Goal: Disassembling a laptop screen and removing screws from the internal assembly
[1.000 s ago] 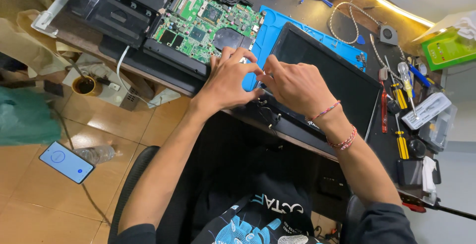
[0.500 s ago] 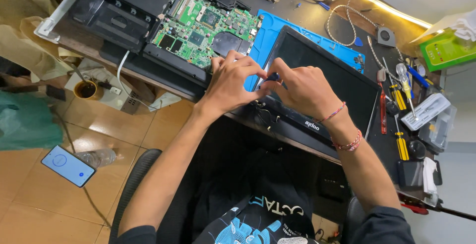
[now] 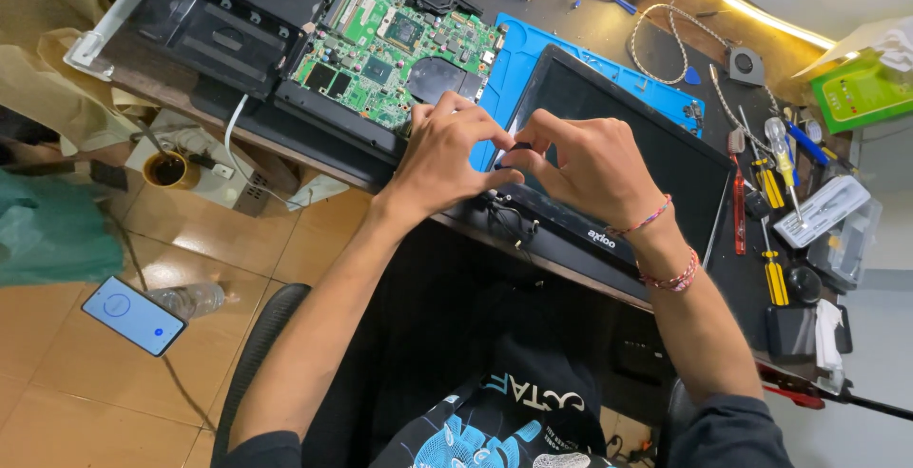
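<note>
Pinching at the laptop screen panel's [image 3: 656, 159] near left corner: left hand [image 3: 447, 159] and right hand [image 3: 590, 164] meet there, fingertips together on a small dark part, too small to identify. Panel lies flat on a blue mat [image 3: 518, 54] on the table [image 3: 609, 26], green circuit board [image 3: 390, 45] just left, screwdrivers [image 3: 775, 159] right.

Screwdrivers [image 3: 772, 204], phone [image 3: 133, 315], green box [image 3: 861, 93]

My one camera sits on my head, looking steeply down and forward from close above my forearms, over the table [image 3: 609, 21] edge, with the tiled floor [image 3: 190, 230] filling the left side
</note>
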